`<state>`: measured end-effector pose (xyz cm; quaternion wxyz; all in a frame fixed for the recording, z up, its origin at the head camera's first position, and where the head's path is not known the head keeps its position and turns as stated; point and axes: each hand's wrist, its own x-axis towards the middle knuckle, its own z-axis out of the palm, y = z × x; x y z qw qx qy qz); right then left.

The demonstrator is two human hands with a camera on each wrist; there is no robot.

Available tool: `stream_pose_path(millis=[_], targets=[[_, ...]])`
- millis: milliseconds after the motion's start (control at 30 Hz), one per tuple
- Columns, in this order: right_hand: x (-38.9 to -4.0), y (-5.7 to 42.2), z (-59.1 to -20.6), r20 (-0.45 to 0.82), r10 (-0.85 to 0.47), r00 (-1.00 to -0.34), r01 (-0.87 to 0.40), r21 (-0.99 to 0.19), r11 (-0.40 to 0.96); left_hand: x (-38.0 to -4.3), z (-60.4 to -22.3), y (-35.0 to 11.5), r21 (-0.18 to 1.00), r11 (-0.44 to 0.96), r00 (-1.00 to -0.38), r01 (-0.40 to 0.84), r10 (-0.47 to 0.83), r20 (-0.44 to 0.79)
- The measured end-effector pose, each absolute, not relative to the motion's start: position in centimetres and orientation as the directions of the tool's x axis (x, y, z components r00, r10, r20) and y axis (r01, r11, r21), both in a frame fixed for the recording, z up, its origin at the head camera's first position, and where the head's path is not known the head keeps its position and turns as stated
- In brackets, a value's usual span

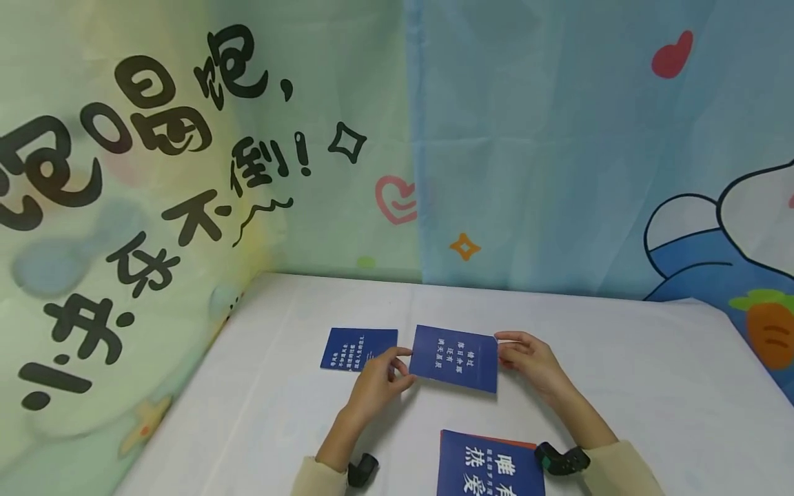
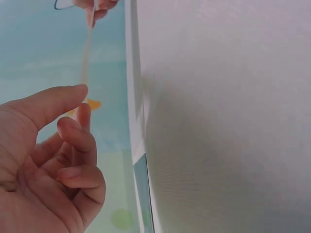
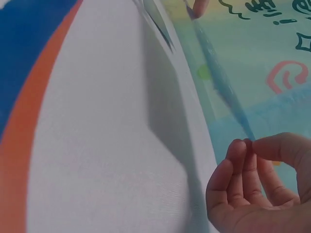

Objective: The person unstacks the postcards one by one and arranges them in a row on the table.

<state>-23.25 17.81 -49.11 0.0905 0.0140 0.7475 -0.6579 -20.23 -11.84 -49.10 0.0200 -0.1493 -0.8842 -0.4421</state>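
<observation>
Between the two hands a dark blue card [image 1: 455,359] with white lettering is held above the white table, its face tilted toward the head camera. My left hand [image 1: 380,380] pinches its left edge between thumb and fingers. At the opposite edge, my right hand [image 1: 533,362] pinches the card's upper right corner. Both wrist views catch the card [image 3: 221,80] nearly edge-on, as a thin strip, with its shadow on the cloth in the right wrist view. A second blue card [image 1: 353,348] with white text lies flat behind the left hand, partly covered by it.
Close to the front lies a stack of larger blue printed sheets [image 1: 477,458], an orange-red edge showing beneath. White cloth covers the table [image 1: 273,386]. Printed fabric curtains [image 1: 527,151] hang along the back and left side. A dark wrist camera [image 1: 561,459] sits on the right wrist.
</observation>
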Motion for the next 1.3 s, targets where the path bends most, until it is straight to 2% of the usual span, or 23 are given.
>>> stream_pose_path(millis=[433,700,933,1300], targets=[[-25.4,16.3,-50.6,-0.177,-0.112,-0.978,0.165,-0.980,0.108,-21.1,-49.8,-12.8,0.784,0.575,-0.970,0.234,0.191,0.150],[-26.6,15.7,-51.6,-0.074,-0.178,-0.981,0.076,-0.997,-0.004,-21.7,-50.5,-13.1,0.786,0.583,-0.977,0.207,0.168,0.133],[-27.8,15.0,-51.5,-0.158,-0.153,-0.975,0.143,-0.984,0.108,-22.2,-50.8,-13.3,0.775,0.606,-0.982,0.180,0.151,0.110],[-28.2,14.7,-51.9,-0.143,-0.167,-0.976,0.108,-0.974,0.199,-22.1,-51.4,-13.5,0.752,0.638,-0.985,0.163,0.144,0.092]])
